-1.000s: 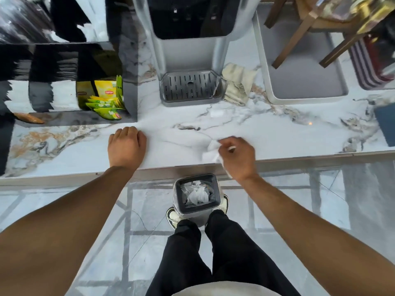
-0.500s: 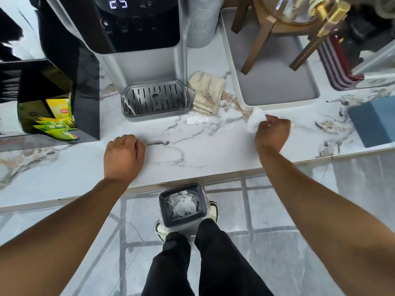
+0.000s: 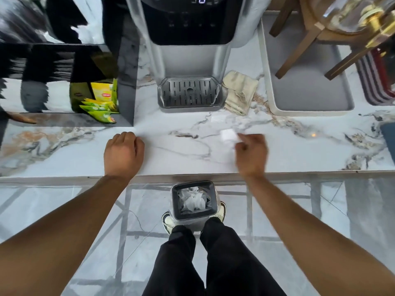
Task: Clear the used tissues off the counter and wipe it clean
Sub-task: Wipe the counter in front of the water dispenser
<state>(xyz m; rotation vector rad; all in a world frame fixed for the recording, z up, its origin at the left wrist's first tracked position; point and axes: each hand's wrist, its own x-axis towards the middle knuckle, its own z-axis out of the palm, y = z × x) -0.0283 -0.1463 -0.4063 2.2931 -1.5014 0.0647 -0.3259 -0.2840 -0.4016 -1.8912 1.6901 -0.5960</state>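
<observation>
Right hand [image 3: 251,153] swept back from tray edge toward desk [image 3: 74,154] centre, blurred, fingers closed on white tissue [image 3: 227,135] at its far-left tip. Left hand [image 3: 123,153] loosely curled, empty, braced on desk. Bin [image 3: 193,200] below, nearer right hand.

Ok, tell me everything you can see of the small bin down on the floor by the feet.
The bin is a small, roughly square container with rounded corners, a dark rim and pale grey walls, seemingly lined with a clear bag. It stands upright and lidless on the marble-patterned floor, just below the counter edge and directly ahead of the person's shoes, which flank it. Crumpled white tissues fill much of its inside. Neither hand touches it.
</observation>
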